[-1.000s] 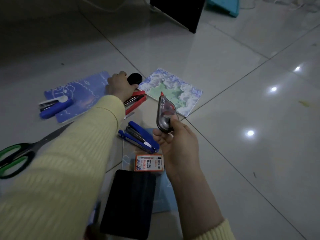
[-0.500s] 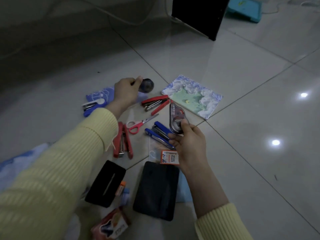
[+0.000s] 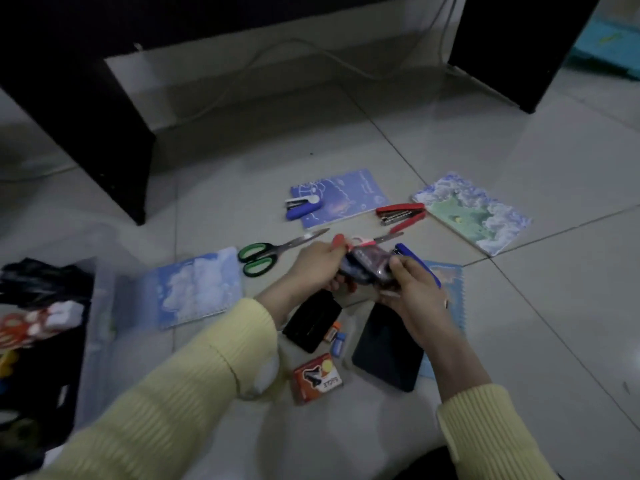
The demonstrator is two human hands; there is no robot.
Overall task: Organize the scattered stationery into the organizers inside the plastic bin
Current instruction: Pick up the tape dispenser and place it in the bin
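My left hand [image 3: 317,268] and my right hand [image 3: 410,289] meet above the floor, and both grip blurred correction tape dispensers [image 3: 369,263] pressed together between them. The clear plastic bin [image 3: 98,306] stands at the far left with black organizers [image 3: 38,282] inside. Scattered on the tiles are green scissors [image 3: 265,254], a red stapler [image 3: 401,213], a small blue stapler [image 3: 301,208] and a blue stapler [image 3: 420,263] partly behind my right hand. Red-handled scissors [image 3: 375,240] show just beyond my fingers.
Notebooks lie around: a cloud-cover one [image 3: 199,287], a blue one [image 3: 341,195], a green-and-white one [image 3: 471,213] and a light blue one [image 3: 452,285]. Black cases [image 3: 311,320] [image 3: 388,348] and an orange box [image 3: 317,377] sit near me. Dark furniture legs [image 3: 114,147] stand behind.
My left hand lifted a dark round item from the far notebook and brought it back to my right hand's correction tape. The view swung left, revealing the bin.
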